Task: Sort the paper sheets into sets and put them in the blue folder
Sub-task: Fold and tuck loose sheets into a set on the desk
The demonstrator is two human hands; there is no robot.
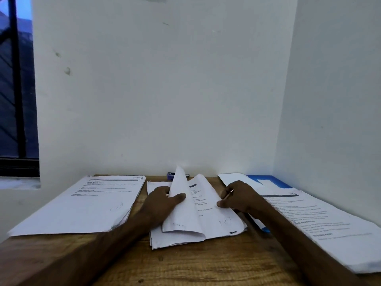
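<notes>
Your left hand [162, 201] pinches the lifted sheet [182, 211] to bare the page beneath. Your right hand [241, 199], fingers curled, steadies the middle stack [222, 220] — its grip is unclear.

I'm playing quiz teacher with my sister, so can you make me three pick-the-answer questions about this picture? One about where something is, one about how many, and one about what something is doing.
1. Where is the blue folder?
A) under the right paper stack
B) leaning on the wall
C) on the floor

2. How many paper stacks lie on the table?
A) two
B) three
C) five

3. How is the sheet that the left hand pinches?
A) lying flat
B) lifted and curved
C) crumpled into a ball

Answers:
1 A, its blue corner peeks out behind that stack.
2 B, there is the left stack, the middle stack and the right one.
3 B, it stands up off the middle stack.
</notes>
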